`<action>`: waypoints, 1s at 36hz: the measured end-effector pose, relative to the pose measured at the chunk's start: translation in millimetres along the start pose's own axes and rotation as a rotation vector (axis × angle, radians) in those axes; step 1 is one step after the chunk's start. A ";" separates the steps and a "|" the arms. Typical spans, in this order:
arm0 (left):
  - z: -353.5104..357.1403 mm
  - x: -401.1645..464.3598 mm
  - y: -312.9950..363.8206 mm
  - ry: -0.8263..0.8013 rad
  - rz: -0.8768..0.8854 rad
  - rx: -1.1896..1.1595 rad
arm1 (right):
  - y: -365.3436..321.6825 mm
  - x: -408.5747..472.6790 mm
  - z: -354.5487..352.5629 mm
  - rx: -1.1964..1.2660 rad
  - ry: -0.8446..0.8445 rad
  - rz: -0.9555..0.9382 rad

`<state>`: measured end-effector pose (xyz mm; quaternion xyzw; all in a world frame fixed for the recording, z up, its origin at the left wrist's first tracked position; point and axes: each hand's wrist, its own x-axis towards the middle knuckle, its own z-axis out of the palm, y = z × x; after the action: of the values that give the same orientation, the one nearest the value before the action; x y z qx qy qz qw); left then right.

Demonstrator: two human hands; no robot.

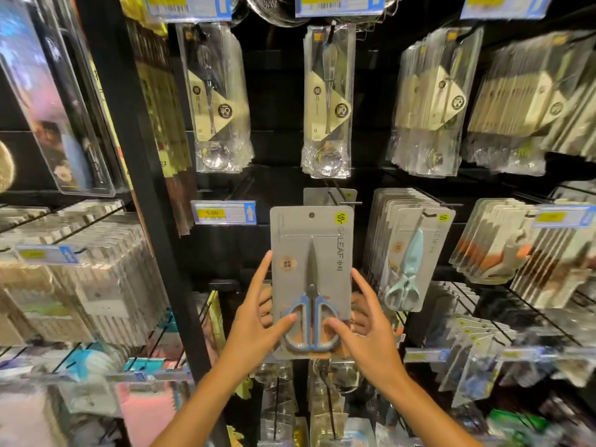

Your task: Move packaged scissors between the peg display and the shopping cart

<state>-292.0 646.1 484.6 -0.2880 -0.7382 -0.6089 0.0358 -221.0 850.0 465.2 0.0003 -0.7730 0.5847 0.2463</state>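
Grey scissors pack (311, 279) held upright at centre, in front of the peg display, its hang hole just below the peg (342, 199) and off it; blue-handled scissors visible inside, blades pointing up; left hand (258, 321) gripping left edge, thumb pressed on front near handles, fingers behind; right hand (367, 327) gripping right edge likewise; second pack of pale-blue scissors (409, 262) hanging just right; price tag (223, 212) up left.

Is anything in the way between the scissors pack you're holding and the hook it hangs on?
Nothing visible. Both hands, left hand and right hand, grip the grey card pack of blue-handled scissors just below the black metal peg, where one more grey pack hangs. Only open air lies between.
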 end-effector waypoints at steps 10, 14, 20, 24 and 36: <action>28.0 20.2 -3.3 -0.108 -0.068 0.025 | 24.1 -0.7 -17.5 0.061 0.044 0.069; 34.9 26.1 0.4 -0.120 -0.074 0.019 | 23.5 1.5 -24.4 0.088 0.041 0.062; 40.3 26.4 -4.0 -0.098 -0.083 0.008 | 25.4 3.1 -29.8 0.081 0.024 0.062; 42.7 24.8 -6.6 -0.093 -0.079 0.013 | 26.7 1.8 -31.0 0.082 0.026 0.052; 48.7 34.5 -1.5 -0.079 -0.046 0.010 | 27.3 12.5 -38.5 0.031 0.051 -0.002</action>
<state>-306.9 703.9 484.8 -0.2948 -0.7485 -0.5940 -0.0060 -225.2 897.0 452.8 -0.0099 -0.7573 0.5961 0.2665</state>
